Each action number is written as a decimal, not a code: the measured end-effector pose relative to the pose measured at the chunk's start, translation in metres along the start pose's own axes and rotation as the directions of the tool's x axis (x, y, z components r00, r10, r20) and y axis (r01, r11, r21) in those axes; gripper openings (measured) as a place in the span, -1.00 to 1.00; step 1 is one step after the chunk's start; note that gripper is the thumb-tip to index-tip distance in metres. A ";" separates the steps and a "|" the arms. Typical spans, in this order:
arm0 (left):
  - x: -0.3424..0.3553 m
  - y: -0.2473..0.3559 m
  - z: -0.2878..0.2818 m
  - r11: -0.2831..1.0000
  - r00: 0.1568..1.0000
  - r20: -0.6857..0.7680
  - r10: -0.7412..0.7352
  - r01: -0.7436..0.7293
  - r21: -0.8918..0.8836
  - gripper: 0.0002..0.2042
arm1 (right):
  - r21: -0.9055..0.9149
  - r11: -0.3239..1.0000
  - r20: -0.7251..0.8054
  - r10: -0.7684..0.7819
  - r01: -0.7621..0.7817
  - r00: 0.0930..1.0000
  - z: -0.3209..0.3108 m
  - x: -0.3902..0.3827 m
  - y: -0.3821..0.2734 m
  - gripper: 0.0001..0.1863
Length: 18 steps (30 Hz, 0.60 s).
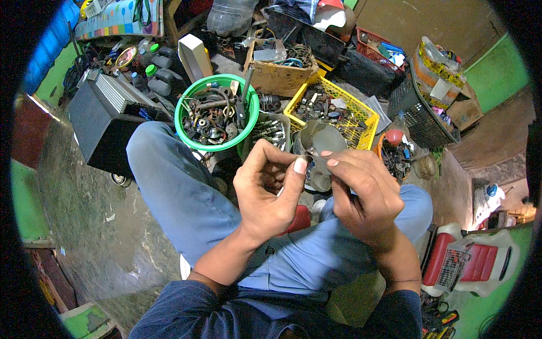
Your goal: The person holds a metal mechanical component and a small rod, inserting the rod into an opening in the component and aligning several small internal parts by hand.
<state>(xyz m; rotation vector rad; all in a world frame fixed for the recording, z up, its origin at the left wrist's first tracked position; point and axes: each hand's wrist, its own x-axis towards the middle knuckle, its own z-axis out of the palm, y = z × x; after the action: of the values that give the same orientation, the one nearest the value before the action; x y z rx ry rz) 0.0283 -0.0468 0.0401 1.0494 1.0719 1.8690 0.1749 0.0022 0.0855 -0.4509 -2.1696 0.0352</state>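
Note:
Both my hands are raised close together over my lap, fingertips nearly meeting. My left hand (265, 189) is closed, thumb against the curled index finger, pinching a small dark piece (308, 157) too little to name. My right hand (367, 195) comes in from the other side with thumb and fingers drawn together near that same piece; whatever it grips is hidden. Just beyond the fingers are a round grey metal container (327, 137) and a box of small metal parts (271, 131). A green basin (178, 121) full of greasy mechanical parts lies ahead of my left hand.
A yellow crate (370, 123) of small parts stands ahead on the right, beside a tall dark basket (420, 113). Behind the basin are a wooden box (276, 79) of wires and several dark bottles. A black case (107, 127) stands left; a red-and-white seat (471, 263) is at right.

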 end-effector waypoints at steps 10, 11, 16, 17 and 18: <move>-0.005 -0.008 0.004 0.997 0.996 0.064 0.059 -0.056 -0.051 -0.85 | -0.005 0.995 0.068 -0.095 0.096 0.993 -0.005 0.004 0.002 -0.60; -0.005 -0.002 0.006 0.994 0.999 0.040 -0.028 0.032 -0.100 -0.84 | -0.013 0.994 0.071 -0.107 0.108 0.992 -0.004 0.005 0.002 -0.60; -0.002 0.001 0.005 0.995 0.998 0.012 0.055 -0.056 0.077 -0.83 | -0.021 0.996 0.042 -0.088 0.088 0.995 -0.003 0.001 0.004 -0.62; -0.005 -0.005 0.005 0.997 0.998 0.026 0.063 -0.064 0.038 -0.84 | -0.027 0.994 0.029 -0.102 0.103 0.994 -0.002 0.003 0.003 -0.63; -0.007 -0.010 0.006 0.997 0.997 0.040 0.071 -0.071 -0.002 -0.84 | -0.030 0.995 0.046 -0.094 0.095 0.995 -0.004 0.003 0.002 -0.63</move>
<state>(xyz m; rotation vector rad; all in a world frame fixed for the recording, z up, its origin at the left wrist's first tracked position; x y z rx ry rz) 0.0385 -0.0473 0.0308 1.1331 1.0234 1.8964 0.1771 0.0047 0.0892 -0.3685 -2.2351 -0.0427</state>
